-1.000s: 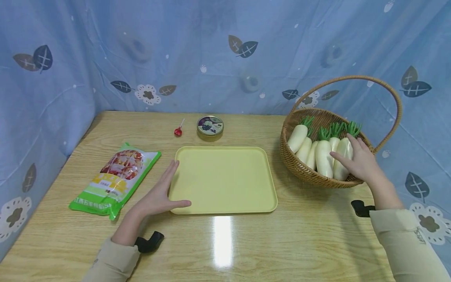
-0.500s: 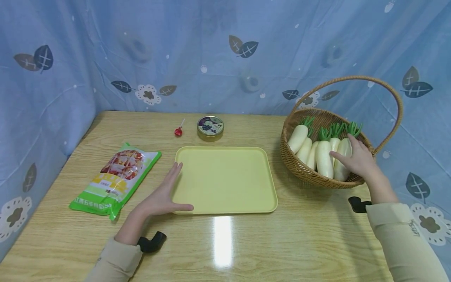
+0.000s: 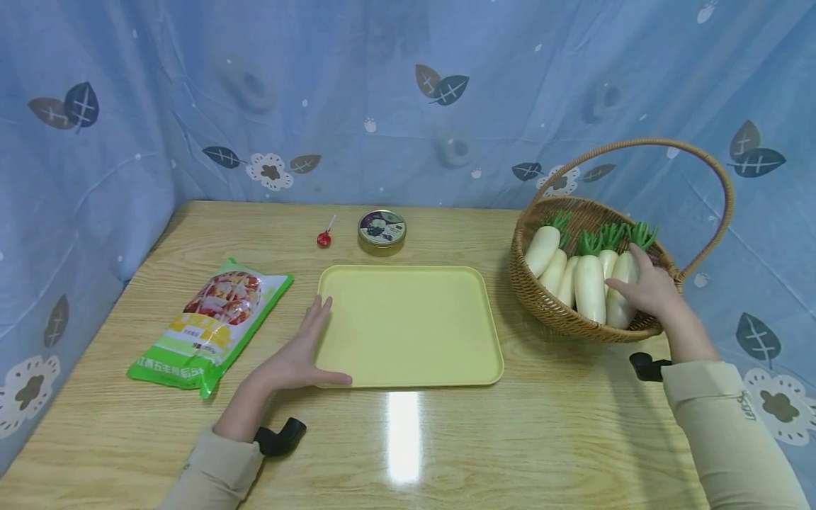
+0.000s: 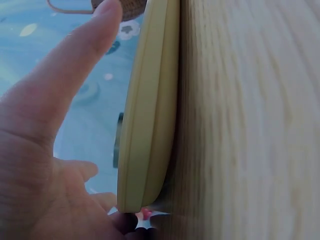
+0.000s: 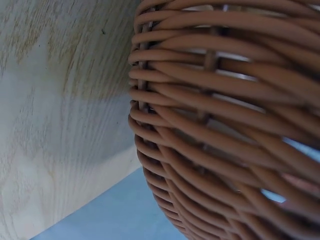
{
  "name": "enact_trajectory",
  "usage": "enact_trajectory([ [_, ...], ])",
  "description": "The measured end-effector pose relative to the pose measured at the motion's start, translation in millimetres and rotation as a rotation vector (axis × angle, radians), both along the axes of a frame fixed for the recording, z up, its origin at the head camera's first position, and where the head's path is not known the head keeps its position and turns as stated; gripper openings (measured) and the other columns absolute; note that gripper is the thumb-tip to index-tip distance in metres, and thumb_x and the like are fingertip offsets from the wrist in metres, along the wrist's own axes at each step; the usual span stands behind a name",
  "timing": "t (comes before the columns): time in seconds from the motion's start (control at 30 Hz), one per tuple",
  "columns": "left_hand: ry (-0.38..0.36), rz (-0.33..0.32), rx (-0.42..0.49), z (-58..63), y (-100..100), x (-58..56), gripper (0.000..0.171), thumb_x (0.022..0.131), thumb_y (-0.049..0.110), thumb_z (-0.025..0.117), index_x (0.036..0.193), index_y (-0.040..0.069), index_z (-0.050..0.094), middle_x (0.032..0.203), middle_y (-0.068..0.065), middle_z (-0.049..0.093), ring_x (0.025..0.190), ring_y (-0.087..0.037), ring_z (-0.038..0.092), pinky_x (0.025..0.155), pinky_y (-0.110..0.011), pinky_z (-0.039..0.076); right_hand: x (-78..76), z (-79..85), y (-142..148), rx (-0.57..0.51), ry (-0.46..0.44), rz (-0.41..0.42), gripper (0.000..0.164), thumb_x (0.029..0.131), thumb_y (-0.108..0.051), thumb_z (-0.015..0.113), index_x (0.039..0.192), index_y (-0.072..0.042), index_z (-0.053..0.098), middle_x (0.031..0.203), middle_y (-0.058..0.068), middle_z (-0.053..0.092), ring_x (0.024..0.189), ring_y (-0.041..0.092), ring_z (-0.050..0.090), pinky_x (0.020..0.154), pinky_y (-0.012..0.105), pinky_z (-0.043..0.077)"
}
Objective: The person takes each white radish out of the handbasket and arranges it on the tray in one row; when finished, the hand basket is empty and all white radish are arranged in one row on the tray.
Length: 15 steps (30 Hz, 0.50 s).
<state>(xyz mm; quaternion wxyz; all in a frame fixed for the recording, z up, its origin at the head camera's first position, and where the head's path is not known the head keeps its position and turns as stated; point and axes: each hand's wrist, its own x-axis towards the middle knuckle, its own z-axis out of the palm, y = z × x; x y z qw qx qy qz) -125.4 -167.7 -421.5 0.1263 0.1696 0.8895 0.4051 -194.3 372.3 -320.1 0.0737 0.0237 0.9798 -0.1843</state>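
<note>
My left hand (image 3: pixel 296 363) is spread at the left end of a pale yellow tray (image 3: pixel 408 326). Its fingertips overlap the tray's left rim in the head view, and the thumb lies along the front corner. The left wrist view shows the thumb (image 4: pixel 65 75) apart from the tray's side (image 4: pixel 150 110). On the right, my right hand (image 3: pixel 656 290) reaches into a wicker basket (image 3: pixel 561 316) of several white radishes with green tops. Thumb and extended fingers lie over the rightmost radish (image 3: pixel 620 297); a firm hold is not visible. Basket weave (image 5: pixel 215 100) hides that hand in the right wrist view.
A green-and-white food bag (image 3: pixel 213 322) lies left of the tray. Behind the tray are a red lollipop (image 3: pixel 324 239) and a round tin (image 3: pixel 381 230). The basket's tall handle (image 3: pixel 637 142) arches over the radishes. A blue patterned curtain (image 3: pixel 382 99) hangs behind the table.
My left hand has shifted slightly right over the tray's edge. The right thumb has moved a little closer to the rightmost radish. The tray and the basket stay in place.
</note>
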Motion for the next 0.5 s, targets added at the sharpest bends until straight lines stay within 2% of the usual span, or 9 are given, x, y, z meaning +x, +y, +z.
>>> enact_trajectory([
  [0.17,-0.008,-0.004,0.007,-1.3,0.6,0.4,0.131,0.059,0.046,0.083,0.147,0.013,-0.008,0.148,-0.016,-0.022,0.135,-0.037,-0.013,0.104,-0.059,0.011,-0.3,-0.5,1.5,-0.017,-0.024,-0.017,0.092,0.089,-0.035,0.054,0.142,0.001,-0.012,0.128,0.049,0.017,0.104,0.064,0.028,0.078,0.067,0.034],
  [0.37,-0.011,-0.003,0.003,-2.4,1.2,1.7,0.131,0.058,0.044,0.083,0.147,0.012,-0.008,0.148,-0.016,-0.023,0.135,-0.037,-0.013,0.104,-0.059,0.013,-0.6,-2.6,3.0,-0.016,-0.029,-0.013,0.099,0.084,-0.026,0.062,0.142,0.002,-0.012,0.123,0.050,0.023,0.095,0.061,0.040,0.067,0.056,0.044],
  [0.5,-0.009,-0.001,0.000,-2.3,1.6,2.0,0.131,0.058,0.044,0.084,0.147,0.011,-0.008,0.148,-0.016,-0.023,0.135,-0.038,-0.013,0.104,-0.059,0.013,-1.0,-3.5,3.1,-0.014,-0.008,-0.016,0.099,0.082,-0.024,0.064,0.143,0.003,-0.009,0.123,0.049,0.023,0.098,0.061,0.037,0.070,0.059,0.043],
])
